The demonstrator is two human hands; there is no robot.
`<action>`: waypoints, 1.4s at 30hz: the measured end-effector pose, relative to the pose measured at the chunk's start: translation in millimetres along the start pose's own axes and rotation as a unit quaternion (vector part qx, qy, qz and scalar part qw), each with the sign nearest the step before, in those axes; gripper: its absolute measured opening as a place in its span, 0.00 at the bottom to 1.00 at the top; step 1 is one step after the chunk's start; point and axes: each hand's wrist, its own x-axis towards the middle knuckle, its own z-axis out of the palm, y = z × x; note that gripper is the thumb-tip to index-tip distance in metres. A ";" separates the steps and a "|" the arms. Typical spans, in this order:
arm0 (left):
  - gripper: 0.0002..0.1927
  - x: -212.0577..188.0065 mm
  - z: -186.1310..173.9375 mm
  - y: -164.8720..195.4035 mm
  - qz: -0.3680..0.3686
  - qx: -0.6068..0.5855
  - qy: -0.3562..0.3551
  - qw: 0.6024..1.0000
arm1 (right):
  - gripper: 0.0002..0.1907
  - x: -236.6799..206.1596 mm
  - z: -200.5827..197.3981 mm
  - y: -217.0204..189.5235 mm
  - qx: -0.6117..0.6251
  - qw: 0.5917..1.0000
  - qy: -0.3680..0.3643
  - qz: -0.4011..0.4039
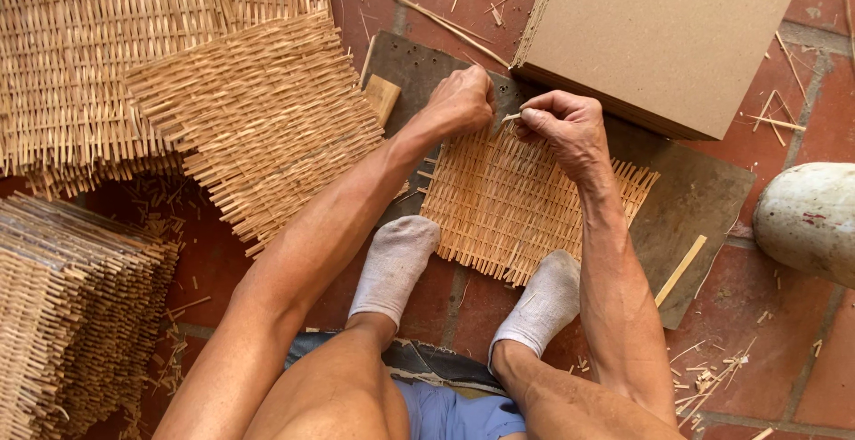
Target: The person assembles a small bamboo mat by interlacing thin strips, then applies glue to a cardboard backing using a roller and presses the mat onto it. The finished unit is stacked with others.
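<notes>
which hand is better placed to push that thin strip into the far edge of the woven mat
Probably the right hand: its fingertips pinch the thin strip right at the far edge of the woven mat. The left hand is closed beside it on the same edge, seemingly steadying the weave.

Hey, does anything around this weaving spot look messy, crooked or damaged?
Mostly litter: thin splinters and offcuts lie scattered over the brick floor. The top mat on the pile at left sits askew. The woven mat under both hands has ragged, untrimmed edges. Nothing looks broken.
</notes>
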 end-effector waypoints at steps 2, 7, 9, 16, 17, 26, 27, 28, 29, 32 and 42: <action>0.06 -0.7 1.1 0.4 -0.003 -0.003 0.011 1.000 | 0.06 0.8 1.6 0.2 -0.006 1.000 0.002 0.008; 0.07 1.2 -6.4 -4.3 -0.001 -0.064 -0.040 0.997 | 0.06 5.5 6.0 -3.8 -0.018 1.000 0.000 0.018; 0.05 1.6 -10.6 -5.3 0.001 -0.079 -0.067 0.995 | 0.06 8.9 9.2 -5.5 -0.024 0.999 0.001 0.026; 0.08 -0.3 -14.2 -3.4 0.011 -0.048 -0.031 0.998 | 0.06 16.9 24.4 -2.4 -0.031 0.999 0.011 0.038; 0.09 0.6 -14.8 -2.9 0.018 -0.037 -0.031 0.999 | 0.06 17.7 25.2 -1.8 -0.031 0.999 0.010 0.032; 0.08 6.3 -18.3 -8.3 0.047 -0.035 -0.047 0.997 | 0.07 10.5 13.1 -3.2 -0.038 0.998 -0.043 0.026; 0.09 6.8 -17.8 -9.1 0.052 -0.042 -0.042 0.997 | 0.07 10.5 12.7 -3.3 -0.049 0.998 -0.047 0.018; 0.09 6.5 -16.3 -10.4 0.056 -0.049 -0.039 0.996 | 0.07 10.7 13.2 -3.0 -0.060 0.997 -0.052 0.012; 0.08 6.7 -15.7 -11.5 0.047 -0.058 -0.040 0.996 | 0.06 11.6 14.2 -2.8 -0.068 0.996 -0.047 0.017; 0.09 5.2 -13.4 -14.9 0.027 -0.074 -0.035 0.996 | 0.06 14.4 19.6 -2.0 -0.073 0.996 -0.033 0.031; 0.09 7.8 -8.1 -17.5 0.013 -0.074 -0.036 0.997 | 0.06 14.1 18.0 -4.0 -0.019 0.999 -0.019 0.043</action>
